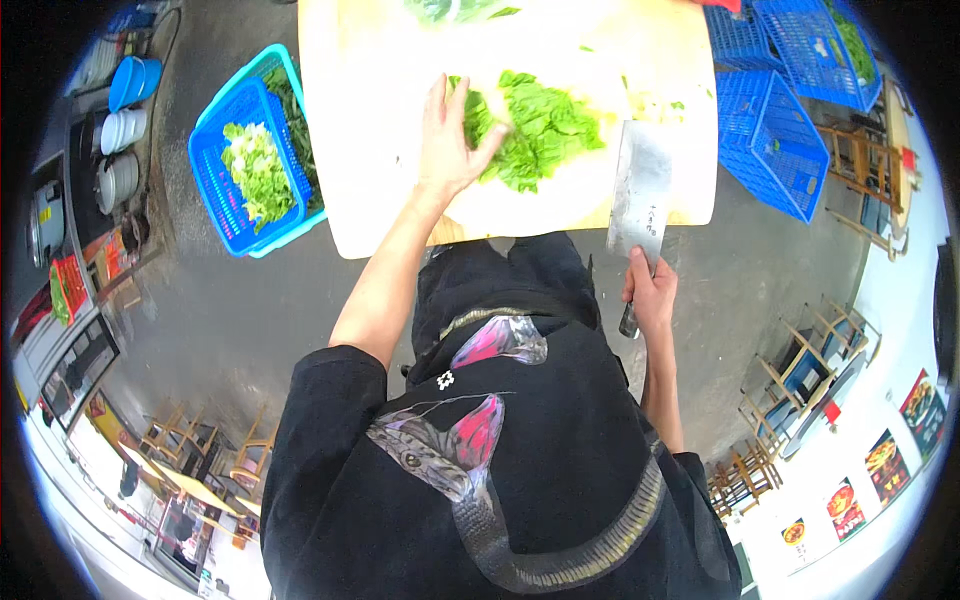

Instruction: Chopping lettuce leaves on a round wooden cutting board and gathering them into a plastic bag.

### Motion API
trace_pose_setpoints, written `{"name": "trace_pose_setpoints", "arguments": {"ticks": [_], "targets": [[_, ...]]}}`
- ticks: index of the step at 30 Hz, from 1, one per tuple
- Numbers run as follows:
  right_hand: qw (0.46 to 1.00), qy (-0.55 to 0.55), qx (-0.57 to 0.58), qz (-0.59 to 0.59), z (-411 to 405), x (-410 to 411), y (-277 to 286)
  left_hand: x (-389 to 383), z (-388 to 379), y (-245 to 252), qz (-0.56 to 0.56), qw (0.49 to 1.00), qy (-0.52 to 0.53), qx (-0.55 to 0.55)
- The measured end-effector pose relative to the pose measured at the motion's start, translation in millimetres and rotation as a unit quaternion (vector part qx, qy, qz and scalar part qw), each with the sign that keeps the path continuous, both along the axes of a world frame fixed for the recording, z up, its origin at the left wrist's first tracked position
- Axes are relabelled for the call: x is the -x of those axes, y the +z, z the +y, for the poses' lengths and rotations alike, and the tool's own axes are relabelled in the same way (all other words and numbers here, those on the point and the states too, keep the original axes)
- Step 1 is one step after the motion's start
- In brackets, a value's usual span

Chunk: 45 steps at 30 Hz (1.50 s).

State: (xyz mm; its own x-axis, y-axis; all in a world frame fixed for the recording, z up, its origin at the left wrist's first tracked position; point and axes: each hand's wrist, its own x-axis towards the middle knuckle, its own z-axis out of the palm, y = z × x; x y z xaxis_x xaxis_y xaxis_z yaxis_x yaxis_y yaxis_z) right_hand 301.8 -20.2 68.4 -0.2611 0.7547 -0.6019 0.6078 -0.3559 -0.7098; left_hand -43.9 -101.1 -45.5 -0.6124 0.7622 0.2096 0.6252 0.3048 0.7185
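A pile of cut green leafy vegetable (555, 131) lies on a pale cutting board (367, 172), which is partly washed out by glare. At the pile's left side is my left hand (454, 150), fingers spread and thumb reaching toward the leaves; whether it touches them is hard to tell. My right hand (651, 291) grips the handle of a cleaver (640, 187). The broad blade, which bears writing, points away from me and overlaps the board's near right edge in view. Small green scraps (667, 107) are scattered right of the pile.
On the left, a blue plastic basket (212, 202) of chopped pale greens (259, 176) sits over a turquoise basket (244, 71) holding darker greens. Several blue crates (776, 154) stand right of the board. Greens in clear plastic (450, 9) lie at its far edge.
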Motion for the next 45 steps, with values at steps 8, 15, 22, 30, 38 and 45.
{"name": "trace_pose_setpoints", "arguments": {"ticks": [8, 15, 22, 30, 38, 45], "targets": [[0.999, 0.025, 0.036, 0.031, 94.2, 7.2, -38.7, -22.4, 7.8, -15.4, -0.003, 0.997, -0.082, -0.002], [0.978, 0.115, 0.139, 0.107, 140.5, 13.9, -92.5, -62.2, 0.7, -12.8, 0.053, 0.992, -0.013, 0.114], [0.959, 0.211, 0.162, 0.102, 173.2, 51.9, -97.3, -86.6, 63.2, -2.6, 0.016, 0.996, 0.076, 0.037], [0.956, 0.182, 0.189, 0.129, 121.5, 56.0, -98.2, -109.3, 93.5, 15.7, 0.028, 0.994, 0.097, 0.047], [0.949, 0.180, 0.203, 0.162, 93.6, 75.0, -108.2, -112.3, 107.7, 7.5, 0.066, 0.987, 0.144, 0.026], [0.947, 0.179, 0.191, 0.185, 86.2, 69.1, -84.9, -118.0, 112.2, 29.3, 0.078, 0.986, 0.141, -0.034]]}}
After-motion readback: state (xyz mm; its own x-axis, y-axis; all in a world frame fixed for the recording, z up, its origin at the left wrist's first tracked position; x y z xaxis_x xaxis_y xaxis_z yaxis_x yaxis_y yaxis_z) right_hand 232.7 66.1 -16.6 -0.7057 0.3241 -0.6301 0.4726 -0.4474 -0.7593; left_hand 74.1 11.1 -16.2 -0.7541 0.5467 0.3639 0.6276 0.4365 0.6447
